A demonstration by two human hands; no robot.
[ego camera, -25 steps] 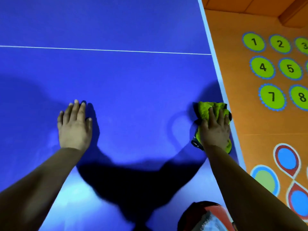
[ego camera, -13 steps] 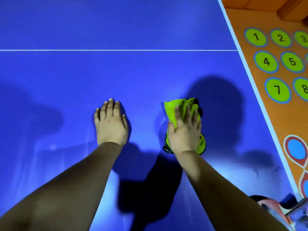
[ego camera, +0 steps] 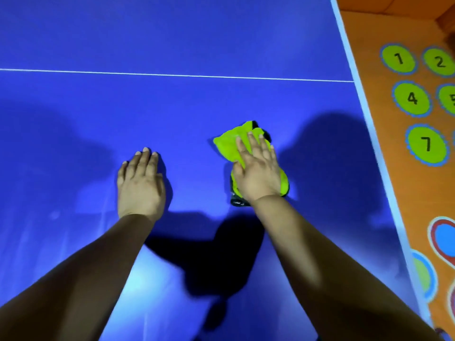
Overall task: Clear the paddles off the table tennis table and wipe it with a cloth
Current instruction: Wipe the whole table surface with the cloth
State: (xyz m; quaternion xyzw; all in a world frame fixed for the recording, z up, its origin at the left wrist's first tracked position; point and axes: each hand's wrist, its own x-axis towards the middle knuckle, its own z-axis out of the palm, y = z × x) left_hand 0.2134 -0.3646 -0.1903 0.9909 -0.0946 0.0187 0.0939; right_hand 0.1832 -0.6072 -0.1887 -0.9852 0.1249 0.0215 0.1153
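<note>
I see the right hand (ego camera: 257,173) pressing flat, fingers straight and not curled, on the green cloth (ego camera: 229,143). The cloth lies bunched on the blue table (ego camera: 172,107), on the near side of the white line (ego camera: 172,75). The left hand (ego camera: 140,185) rests palm-down on the tabletop near the cloth, fingers straight, holding nothing.

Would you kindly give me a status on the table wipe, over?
Left hand flat on table. Right hand flat, pressing green cloth onto it. Nothing seen in the way.
</note>
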